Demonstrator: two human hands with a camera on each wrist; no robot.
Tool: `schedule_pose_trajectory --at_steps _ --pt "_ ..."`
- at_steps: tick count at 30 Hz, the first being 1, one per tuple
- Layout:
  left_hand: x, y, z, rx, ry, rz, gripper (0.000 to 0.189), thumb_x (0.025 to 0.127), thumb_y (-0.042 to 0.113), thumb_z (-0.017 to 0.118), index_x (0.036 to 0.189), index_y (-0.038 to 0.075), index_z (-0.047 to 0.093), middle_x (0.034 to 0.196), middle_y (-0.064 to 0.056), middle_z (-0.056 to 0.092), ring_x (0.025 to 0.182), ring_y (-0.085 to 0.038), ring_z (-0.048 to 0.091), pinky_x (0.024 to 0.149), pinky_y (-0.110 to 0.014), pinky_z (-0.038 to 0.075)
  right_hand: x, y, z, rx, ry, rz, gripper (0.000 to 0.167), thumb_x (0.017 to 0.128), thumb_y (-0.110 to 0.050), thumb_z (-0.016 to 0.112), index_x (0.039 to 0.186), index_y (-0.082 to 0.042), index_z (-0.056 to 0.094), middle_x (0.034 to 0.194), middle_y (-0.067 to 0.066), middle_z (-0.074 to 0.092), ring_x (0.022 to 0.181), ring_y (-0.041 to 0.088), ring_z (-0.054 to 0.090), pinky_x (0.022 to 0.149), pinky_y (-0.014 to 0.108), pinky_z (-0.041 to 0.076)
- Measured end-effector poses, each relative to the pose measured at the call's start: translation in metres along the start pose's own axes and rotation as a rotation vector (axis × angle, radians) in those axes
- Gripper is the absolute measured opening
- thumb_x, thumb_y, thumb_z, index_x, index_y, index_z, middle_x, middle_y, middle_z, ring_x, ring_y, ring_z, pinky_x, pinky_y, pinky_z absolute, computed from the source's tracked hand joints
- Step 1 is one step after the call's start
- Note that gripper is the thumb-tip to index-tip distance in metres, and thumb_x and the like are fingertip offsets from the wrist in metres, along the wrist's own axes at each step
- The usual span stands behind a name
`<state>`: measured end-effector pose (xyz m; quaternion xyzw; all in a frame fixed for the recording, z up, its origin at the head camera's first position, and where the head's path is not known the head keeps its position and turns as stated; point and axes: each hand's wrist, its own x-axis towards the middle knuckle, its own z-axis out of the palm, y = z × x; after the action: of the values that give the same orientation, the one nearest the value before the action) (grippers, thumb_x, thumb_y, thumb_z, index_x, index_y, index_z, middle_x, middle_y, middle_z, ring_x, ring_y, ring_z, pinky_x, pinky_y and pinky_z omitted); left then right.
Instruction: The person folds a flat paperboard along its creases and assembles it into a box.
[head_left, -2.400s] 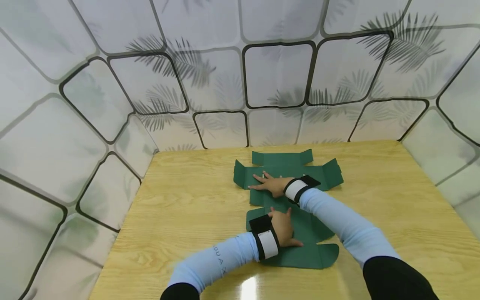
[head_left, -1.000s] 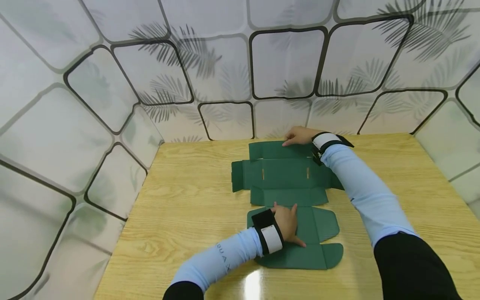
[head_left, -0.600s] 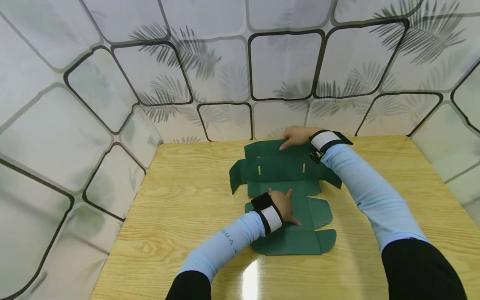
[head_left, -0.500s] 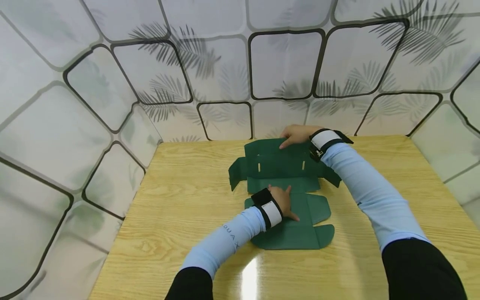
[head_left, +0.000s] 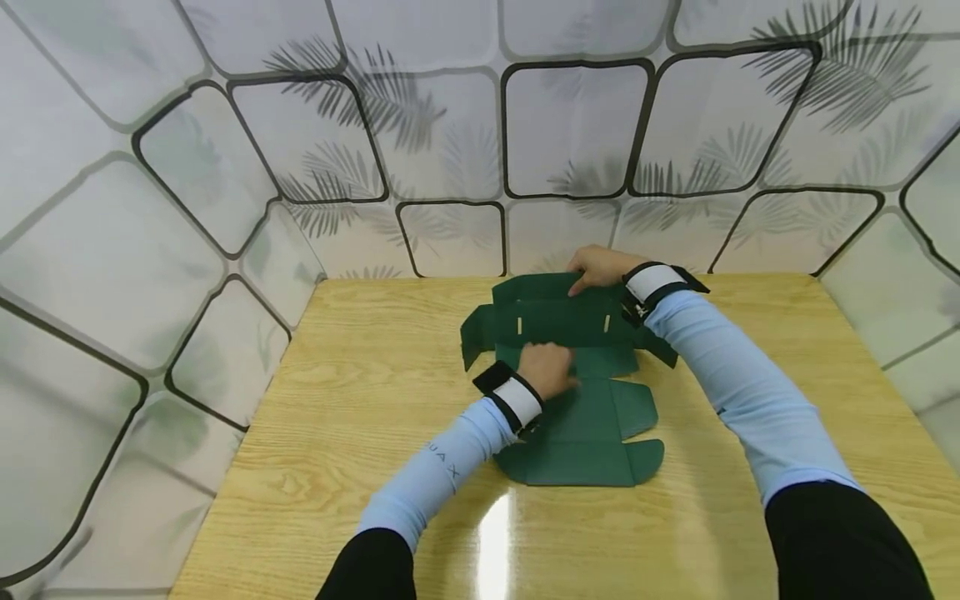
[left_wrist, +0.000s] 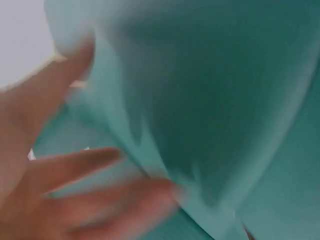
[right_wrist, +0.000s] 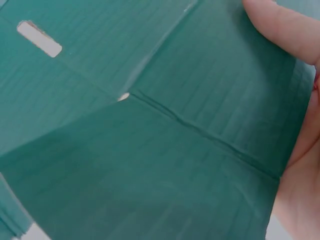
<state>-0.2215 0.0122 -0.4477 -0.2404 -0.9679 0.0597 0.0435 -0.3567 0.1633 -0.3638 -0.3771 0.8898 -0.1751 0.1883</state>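
Observation:
A green unfolded cardboard box (head_left: pixel 570 417) lies on the table, its far panel and side flaps tilted up. My right hand (head_left: pixel 600 267) grips the far flap at its right part. In the right wrist view, the thumb (right_wrist: pixel 287 30) is on the near face and the other fingers are behind the edge. My left hand (head_left: pixel 546 368) is over the middle panels, left of centre. Its fingers (left_wrist: pixel 110 200) look spread and blurred by motion in the left wrist view, and whether they touch the cardboard I cannot tell.
The wooden table (head_left: pixel 360 375) extends on both sides and in front of the cardboard. Right behind it stands a patterned fabric wall (head_left: pixel 450 167), close to the raised flap. Two slots (head_left: pixel 519 326) are cut in the far panel.
My right hand went from the middle panels to the far flap, gripped it and raised it. My left hand moved away from me, off the near panels. The cardboard's near end shifted farther away.

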Motion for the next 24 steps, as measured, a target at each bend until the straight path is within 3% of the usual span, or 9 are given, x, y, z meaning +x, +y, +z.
schedule_pose_trajectory --at_steps 2,4,6,8,10,13,15,18,24 --pt "0.007 -0.023 -0.009 -0.099 0.301 -0.012 0.020 0.090 0.038 0.067 0.093 0.019 0.071 0.087 0.004 0.072 0.086 -0.014 0.066 0.085 -0.037 0.049 -0.001 0.002 0.001 -0.005 0.003 0.003 0.014 0.085 -0.007 0.072 0.073 -0.001 0.067 0.056 -0.006 0.045 0.053 0.008 0.035 0.058 0.025 0.032" --pt "0.017 -0.047 -0.019 -0.170 0.542 -0.090 0.011 0.093 0.027 0.063 0.092 0.016 0.067 0.091 0.001 0.071 0.094 -0.018 0.064 0.091 -0.039 0.044 -0.002 0.003 0.001 -0.001 0.004 0.010 0.010 0.084 -0.007 0.072 0.077 0.000 0.070 0.058 -0.005 0.049 0.054 0.008 0.036 0.059 0.025 0.033" --pt "0.026 -0.070 -0.030 -0.259 0.624 -0.186 0.010 0.096 0.019 0.057 0.101 0.014 0.064 0.103 -0.003 0.069 0.105 -0.022 0.060 0.096 -0.042 0.041 -0.003 0.004 0.002 0.009 0.003 0.011 0.009 0.085 -0.006 0.072 0.078 0.000 0.070 0.057 -0.005 0.048 0.054 0.008 0.037 0.059 0.025 0.033" --pt "0.034 -0.090 -0.041 -0.341 0.517 -0.287 0.019 0.098 0.015 0.052 0.115 0.013 0.062 0.116 -0.006 0.066 0.114 -0.026 0.056 0.100 -0.046 0.038 -0.004 0.005 0.002 0.012 0.004 0.012 0.013 0.085 -0.006 0.071 0.074 0.000 0.067 0.055 -0.007 0.037 0.053 0.008 0.033 0.058 0.025 0.031" --pt "0.039 -0.106 -0.047 -0.377 0.317 -0.338 0.032 0.098 0.013 0.053 0.130 0.016 0.056 0.129 -0.008 0.061 0.119 -0.030 0.053 0.102 -0.051 0.035 -0.004 0.006 0.004 0.018 0.007 0.015 0.017 0.085 -0.005 0.071 0.071 -0.001 0.064 0.055 -0.007 0.029 0.052 0.009 0.030 0.057 0.025 0.028" --pt "0.042 -0.119 -0.049 -0.383 0.027 -0.291 0.055 0.094 0.011 0.062 0.145 0.022 0.045 0.141 -0.007 0.054 0.120 -0.035 0.054 0.105 -0.059 0.033 -0.005 0.008 0.007 0.020 0.011 0.012 0.017 0.085 -0.006 0.071 0.070 -0.002 0.064 0.055 -0.008 0.028 0.052 0.008 0.029 0.057 0.024 0.028" --pt "0.043 -0.119 -0.048 -0.395 -0.057 -0.226 0.067 0.090 0.012 0.068 0.149 0.025 0.039 0.143 -0.007 0.053 0.118 -0.036 0.056 0.104 -0.060 0.034 -0.005 0.008 0.008 0.018 0.009 0.015 0.014 0.085 -0.006 0.071 0.072 -0.001 0.066 0.055 -0.008 0.030 0.052 0.008 0.029 0.057 0.024 0.028" --pt "0.046 -0.113 -0.048 -0.414 -0.076 -0.153 0.074 0.086 0.013 0.074 0.149 0.026 0.038 0.142 -0.006 0.053 0.121 -0.034 0.055 0.106 -0.061 0.031 -0.005 0.005 0.008 0.006 0.017 0.021 0.014 0.085 -0.006 0.071 0.073 -0.001 0.066 0.056 -0.008 0.034 0.053 0.008 0.031 0.058 0.025 0.029" --pt "0.051 -0.096 -0.048 -0.315 0.043 -0.115 0.046 0.086 0.012 0.074 0.129 0.024 0.064 0.125 -0.002 0.067 0.125 -0.028 0.052 0.111 -0.063 0.020 -0.006 0.003 0.013 -0.023 0.087 -0.002 0.020 0.085 -0.005 0.071 0.069 -0.002 0.061 0.059 -0.007 0.034 0.056 0.010 0.032 0.061 0.028 0.031"
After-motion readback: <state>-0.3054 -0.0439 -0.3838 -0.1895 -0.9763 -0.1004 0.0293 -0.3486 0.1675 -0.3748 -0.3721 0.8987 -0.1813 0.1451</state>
